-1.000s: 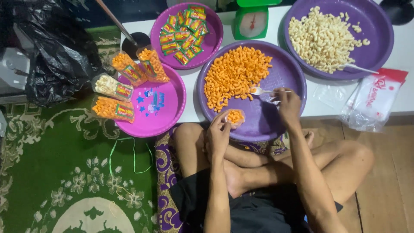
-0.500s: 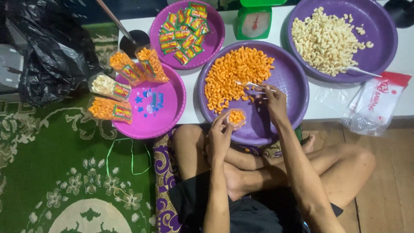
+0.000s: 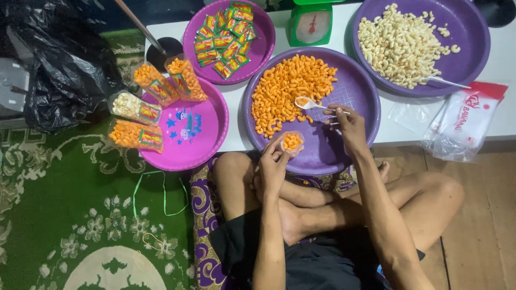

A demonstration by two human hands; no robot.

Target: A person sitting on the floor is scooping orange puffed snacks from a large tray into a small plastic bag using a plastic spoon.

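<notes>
Sitting cross-legged on the floor, we work over a purple tray (image 3: 361,124) on a low white worktop (image 3: 502,121). Our left hand (image 3: 273,166) pinches a small clear bag (image 3: 292,142), part filled with orange snacks, its mouth up, over the tray's near edge. Our right hand (image 3: 348,126) grasps the handle of a white spoon (image 3: 310,103), whose bowl carries a few orange pieces at the edge of the orange pile (image 3: 290,91). A second purple tray (image 3: 473,53) with pale snacks lies beyond, to the right. To the left, a pink tray (image 3: 207,142) has filled bags (image 3: 137,135) on its rim. A green scale (image 3: 310,24) stands behind.
</notes>
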